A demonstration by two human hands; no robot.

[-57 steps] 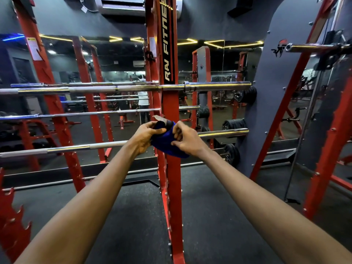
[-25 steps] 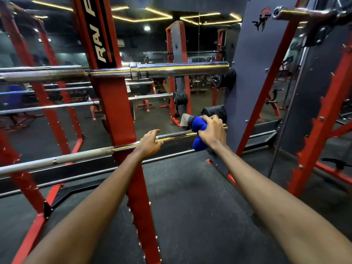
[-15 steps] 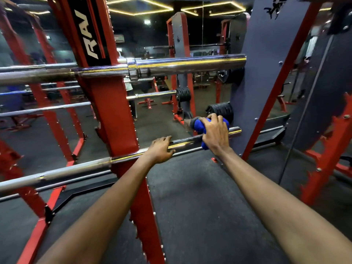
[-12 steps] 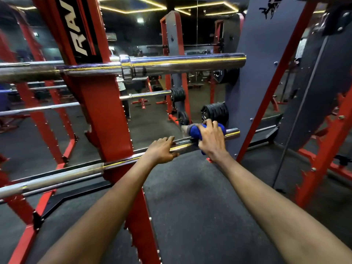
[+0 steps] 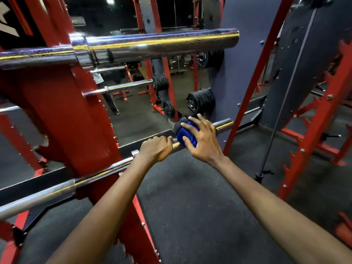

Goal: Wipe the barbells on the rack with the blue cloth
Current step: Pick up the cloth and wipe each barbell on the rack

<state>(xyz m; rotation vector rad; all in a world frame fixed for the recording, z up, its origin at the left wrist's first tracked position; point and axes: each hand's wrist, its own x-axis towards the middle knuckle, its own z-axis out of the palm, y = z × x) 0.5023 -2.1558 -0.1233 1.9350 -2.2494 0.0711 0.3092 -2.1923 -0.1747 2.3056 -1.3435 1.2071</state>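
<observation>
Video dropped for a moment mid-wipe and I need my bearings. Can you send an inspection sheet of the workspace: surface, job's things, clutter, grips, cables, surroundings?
Surface: black rubber floor beneath the red rack.
Job's things: blue cloth wrapped on the lower barbell near its right end; upper barbell sits on the rack above.
Clutter: nothing seen.
Grips: left hand grips the lower barbell right beside the cloth; right hand holds the cloth round the bar.
Cables: thin dark line at right, cable or rod, cannot tell.
Surroundings: weight plates behind the bar; another red frame at right.
</observation>
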